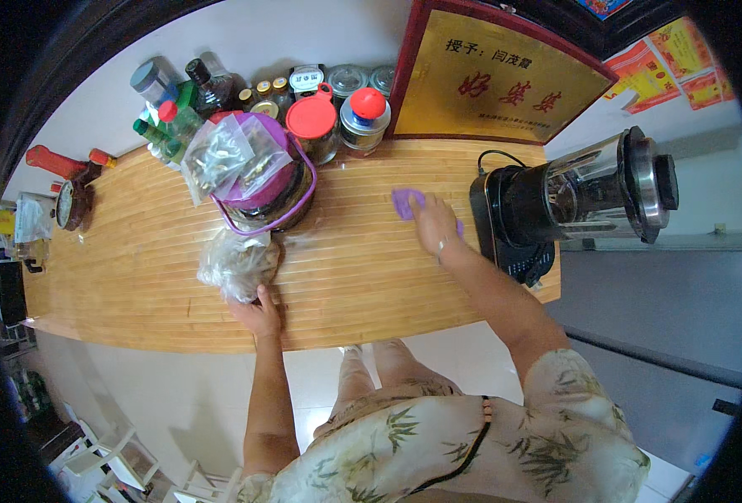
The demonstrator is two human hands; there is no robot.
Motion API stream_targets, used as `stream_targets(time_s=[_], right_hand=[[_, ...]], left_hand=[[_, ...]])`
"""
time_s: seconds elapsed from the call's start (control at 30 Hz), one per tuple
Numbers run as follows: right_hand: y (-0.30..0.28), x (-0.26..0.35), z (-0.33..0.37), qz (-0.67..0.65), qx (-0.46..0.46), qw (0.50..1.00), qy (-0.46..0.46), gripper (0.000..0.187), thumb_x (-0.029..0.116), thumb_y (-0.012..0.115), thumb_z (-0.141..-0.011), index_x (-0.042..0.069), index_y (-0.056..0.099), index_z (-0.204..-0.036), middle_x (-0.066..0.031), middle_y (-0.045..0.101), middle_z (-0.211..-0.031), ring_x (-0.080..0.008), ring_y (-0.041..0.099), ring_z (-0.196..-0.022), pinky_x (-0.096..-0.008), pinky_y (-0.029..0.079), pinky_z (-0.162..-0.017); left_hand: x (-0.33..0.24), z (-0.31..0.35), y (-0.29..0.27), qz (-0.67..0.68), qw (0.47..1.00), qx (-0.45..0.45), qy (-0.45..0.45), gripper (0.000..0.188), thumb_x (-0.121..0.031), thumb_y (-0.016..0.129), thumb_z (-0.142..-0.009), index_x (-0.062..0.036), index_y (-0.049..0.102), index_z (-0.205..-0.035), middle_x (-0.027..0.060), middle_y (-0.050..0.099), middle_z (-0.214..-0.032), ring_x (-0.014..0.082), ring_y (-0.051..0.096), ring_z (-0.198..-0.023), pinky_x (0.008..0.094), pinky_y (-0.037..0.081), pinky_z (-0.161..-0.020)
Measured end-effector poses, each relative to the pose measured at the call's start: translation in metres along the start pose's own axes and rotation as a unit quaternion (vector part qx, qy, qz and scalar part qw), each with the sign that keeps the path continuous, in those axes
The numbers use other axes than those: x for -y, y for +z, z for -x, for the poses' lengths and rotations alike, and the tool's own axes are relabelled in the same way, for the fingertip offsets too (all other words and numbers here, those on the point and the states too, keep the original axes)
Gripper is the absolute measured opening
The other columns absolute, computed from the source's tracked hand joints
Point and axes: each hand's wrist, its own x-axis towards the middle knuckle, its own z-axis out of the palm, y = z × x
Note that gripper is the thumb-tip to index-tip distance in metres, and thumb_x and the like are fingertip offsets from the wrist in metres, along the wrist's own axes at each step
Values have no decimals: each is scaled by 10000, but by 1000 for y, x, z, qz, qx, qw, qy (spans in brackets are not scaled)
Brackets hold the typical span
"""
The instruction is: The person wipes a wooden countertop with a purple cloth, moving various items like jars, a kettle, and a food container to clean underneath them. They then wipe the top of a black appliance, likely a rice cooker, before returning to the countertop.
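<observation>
- At the near edge of the pale brown, slatted wooden counter (363, 289), I have the left hand (258, 317) set against a crumpled, clear plastic bag (237, 261) with pale contents. Its fingers go out of sight at the bag, so I cannot tell whether that grip is pinching the plastic or only steadying it; a light touch would suit so soft a load.
- Farther in and to the right, I see the right hand (436, 225) on a small purple cloth (404, 203), which lies on the wood between the bag and the blender. This grip looks closed over the fabric, with folds poking out on both sides; held palm down, I judge, the cloth can be pressed against the surface.
- Just behind the bag stands a round purple container (264, 186) with dark sides and a looped purple handle (313, 189). Flat, clear plastic bags (228, 155) rest on its top, I suppose to save room.
- At the right end stands a black-based blender (518, 205) with a clear jug, probably put there to leave the middle usable.
- Along the wall I find a red-lidded glass jar (312, 119), a clear jar with a red knob (364, 121) and a dark glass bottle (216, 90), likely lined up out of the hands' way.
- Beside them, a gold plaque in a dark red frame (488, 80) seems to lean on the wall for support.
</observation>
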Motion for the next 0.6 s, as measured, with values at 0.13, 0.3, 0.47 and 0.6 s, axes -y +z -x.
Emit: stream_targets(time_s=[0.13, 0.3, 0.47, 0.6], right_hand=[[-22, -1, -45, -3, 28, 999, 47, 410, 89, 479, -889, 109, 557, -1291, -211, 529, -1178, -366, 578, -1028, -466, 500, -856], [-4, 0, 19, -41, 30, 999, -3, 379, 76, 466, -896, 92, 575, -1259, -229, 538, -1154, -371, 587, -1008, -463, 502, -851], [18, -15, -58, -99, 52, 987, 119, 395, 296, 431, -975, 81, 527, -1292, -246, 505, -1275, -383, 546, -1115, -477, 449, -967], [8, -10, -73, -87, 38, 989, 113, 360, 192, 436, -948, 89, 542, -1276, -236, 515, -1215, -393, 558, -1075, -479, 478, -903]], left_hand=[[4, 2, 7, 15, 1000, 5, 4, 717, -364, 645, -873, 92, 365, -1350, 303, 428, -1342, 446, 406, -1244, 495, 305, -1063], [2, -1, -3, 21, 1000, 9, 1, 724, -394, 628, -884, 90, 365, -1353, 312, 432, -1338, 467, 403, -1240, 509, 303, -1058], [-5, 0, 4, -22, 999, -11, 45, 741, -438, 608, -893, 91, 373, -1354, 313, 436, -1337, 477, 413, -1226, 527, 312, -1046], [10, 8, 7, -20, 1000, -10, 1, 751, -453, 605, -892, 91, 373, -1355, 316, 435, -1336, 476, 413, -1226, 528, 316, -1041]])
